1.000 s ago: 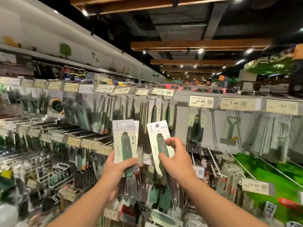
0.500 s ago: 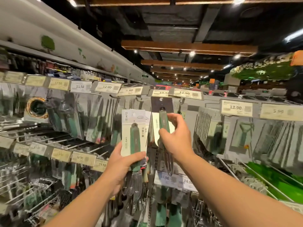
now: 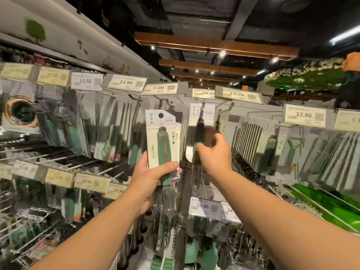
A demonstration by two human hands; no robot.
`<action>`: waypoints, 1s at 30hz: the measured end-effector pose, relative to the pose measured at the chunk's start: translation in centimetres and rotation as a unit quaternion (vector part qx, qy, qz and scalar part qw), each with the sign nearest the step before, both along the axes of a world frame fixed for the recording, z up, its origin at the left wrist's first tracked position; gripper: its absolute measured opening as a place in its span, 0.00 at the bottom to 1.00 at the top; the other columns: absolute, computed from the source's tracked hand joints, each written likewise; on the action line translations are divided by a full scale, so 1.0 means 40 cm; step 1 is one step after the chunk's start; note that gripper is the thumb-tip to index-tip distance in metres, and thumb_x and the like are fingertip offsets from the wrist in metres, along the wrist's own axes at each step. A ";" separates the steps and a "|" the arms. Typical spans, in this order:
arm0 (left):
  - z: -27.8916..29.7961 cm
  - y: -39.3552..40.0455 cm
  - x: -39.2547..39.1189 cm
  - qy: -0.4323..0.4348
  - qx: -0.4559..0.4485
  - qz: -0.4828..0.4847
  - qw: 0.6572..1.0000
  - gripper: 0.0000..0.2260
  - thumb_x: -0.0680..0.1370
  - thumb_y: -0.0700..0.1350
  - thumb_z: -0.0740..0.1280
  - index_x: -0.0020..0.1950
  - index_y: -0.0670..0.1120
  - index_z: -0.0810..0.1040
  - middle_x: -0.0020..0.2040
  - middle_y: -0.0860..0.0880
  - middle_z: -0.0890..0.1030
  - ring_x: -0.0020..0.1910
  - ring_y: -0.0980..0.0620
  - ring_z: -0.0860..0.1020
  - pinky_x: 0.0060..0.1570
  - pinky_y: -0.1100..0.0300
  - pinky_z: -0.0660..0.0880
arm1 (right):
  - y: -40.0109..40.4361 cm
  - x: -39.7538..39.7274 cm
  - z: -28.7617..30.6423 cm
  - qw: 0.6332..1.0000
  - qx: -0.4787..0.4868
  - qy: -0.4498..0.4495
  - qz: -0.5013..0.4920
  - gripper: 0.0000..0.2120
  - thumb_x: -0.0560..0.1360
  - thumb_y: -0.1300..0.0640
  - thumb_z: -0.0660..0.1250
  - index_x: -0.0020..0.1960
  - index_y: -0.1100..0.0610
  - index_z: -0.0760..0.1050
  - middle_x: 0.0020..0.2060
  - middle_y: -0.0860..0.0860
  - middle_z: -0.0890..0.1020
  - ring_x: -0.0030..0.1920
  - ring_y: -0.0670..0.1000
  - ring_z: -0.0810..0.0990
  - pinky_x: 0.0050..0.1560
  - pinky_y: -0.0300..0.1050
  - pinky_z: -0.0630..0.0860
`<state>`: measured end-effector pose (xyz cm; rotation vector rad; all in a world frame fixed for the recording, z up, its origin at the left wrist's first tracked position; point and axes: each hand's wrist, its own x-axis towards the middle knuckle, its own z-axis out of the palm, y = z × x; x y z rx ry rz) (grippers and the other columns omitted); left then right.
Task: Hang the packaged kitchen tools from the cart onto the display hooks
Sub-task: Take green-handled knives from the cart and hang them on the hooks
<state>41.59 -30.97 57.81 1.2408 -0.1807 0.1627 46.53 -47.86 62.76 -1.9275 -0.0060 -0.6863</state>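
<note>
Left hand (image 3: 150, 184) grips a carded tool (image 3: 162, 141); right hand (image 3: 214, 154) holds another package (image 3: 201, 115) at the hooks (image 3: 224, 108)

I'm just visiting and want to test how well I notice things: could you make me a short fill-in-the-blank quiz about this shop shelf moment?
1. The left hand grips white-carded packaged tools with ____ handles.
2. The right hand lifts another carded green-handled tool toward a metal display ____.
3. The yellow price label above the left hand's pack reads ____.

Missing words: green; hook; 7.99

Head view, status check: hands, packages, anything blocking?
Left hand grips spare packaged tools. Right hand holds one package up at hook; seating unclear. Nothing blocking.
</note>
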 end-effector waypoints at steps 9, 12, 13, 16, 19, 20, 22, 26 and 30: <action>0.007 -0.015 0.024 -0.011 -0.001 -0.028 1.000 0.30 0.65 0.42 0.80 0.66 0.50 0.77 0.50 0.51 0.89 0.46 0.52 0.88 0.38 0.62 0.83 | -0.047 0.100 0.029 0.995 -0.009 0.078 0.062 0.33 0.79 0.68 0.65 0.77 0.43 0.67 0.53 0.55 0.76 0.19 0.41 0.70 0.20 0.35 0.66; 0.008 -0.007 0.036 -0.012 -0.007 -0.033 0.999 0.29 0.65 0.41 0.80 0.66 0.50 0.77 0.50 0.49 0.89 0.46 0.50 0.88 0.38 0.61 0.83 | -0.048 0.137 0.034 0.992 -0.030 0.101 0.062 0.38 0.78 0.70 0.66 0.80 0.43 0.62 0.63 0.57 0.77 0.21 0.43 0.70 0.21 0.36 0.67; 0.008 -0.003 0.042 -0.011 -0.009 -0.033 0.999 0.30 0.65 0.42 0.80 0.66 0.50 0.77 0.51 0.49 0.89 0.47 0.50 0.88 0.38 0.60 0.83 | -0.046 0.149 0.035 0.991 -0.045 0.110 0.055 0.39 0.77 0.70 0.66 0.81 0.42 0.61 0.70 0.58 0.75 0.22 0.44 0.70 0.22 0.37 0.68; 0.008 0.006 0.054 -0.004 -0.017 -0.030 0.999 0.32 0.63 0.43 0.80 0.66 0.50 0.77 0.51 0.48 0.89 0.48 0.48 0.88 0.39 0.59 0.83 | -0.036 0.165 0.037 0.988 -0.090 0.121 0.044 0.40 0.78 0.69 0.66 0.81 0.40 0.57 0.77 0.58 0.68 0.24 0.44 0.70 0.24 0.39 0.69; 0.007 0.013 0.060 -0.005 -0.015 -0.027 1.000 0.30 0.64 0.43 0.80 0.65 0.50 0.77 0.51 0.48 0.89 0.48 0.48 0.88 0.38 0.60 0.83 | -0.028 0.159 0.036 0.983 -0.126 0.131 0.040 0.41 0.78 0.66 0.67 0.82 0.41 0.54 0.78 0.58 0.66 0.28 0.45 0.73 0.24 0.38 0.70; 0.008 0.014 0.061 -0.007 -0.014 -0.026 1.000 0.30 0.64 0.43 0.80 0.65 0.50 0.77 0.51 0.48 0.89 0.49 0.47 0.88 0.39 0.59 0.83 | -0.024 0.147 0.035 0.981 -0.140 0.128 0.031 0.40 0.78 0.65 0.67 0.82 0.42 0.55 0.78 0.58 0.66 0.32 0.47 0.76 0.26 0.39 0.72; 0.008 0.012 0.064 -0.009 -0.013 -0.023 1.000 0.31 0.64 0.43 0.81 0.66 0.50 0.77 0.52 0.47 0.89 0.50 0.46 0.88 0.39 0.57 0.84 | -0.016 0.104 0.026 0.984 -0.157 0.084 -0.003 0.31 0.77 0.61 0.67 0.77 0.47 0.64 0.69 0.57 0.73 0.40 0.50 0.80 0.37 0.40 0.76; 0.008 -0.002 0.067 -0.022 -0.005 -0.012 1.000 0.26 0.69 0.38 0.81 0.65 0.50 0.79 0.51 0.49 0.89 0.48 0.49 0.88 0.40 0.60 0.83 | 0.028 0.002 0.010 0.992 -0.097 -0.044 0.066 0.07 0.81 0.54 0.66 0.46 0.54 0.74 0.35 0.53 0.78 0.33 0.47 0.75 0.31 0.33 0.71; 0.005 -0.030 0.065 -0.025 0.033 0.005 0.999 0.25 0.69 0.37 0.81 0.62 0.52 0.80 0.51 0.49 0.89 0.52 0.48 0.87 0.48 0.53 0.83 | 0.066 -0.061 0.001 0.983 -0.107 -0.052 0.139 0.20 0.72 0.38 0.73 0.53 0.50 0.70 0.36 0.47 0.77 0.34 0.43 0.73 0.36 0.42 0.75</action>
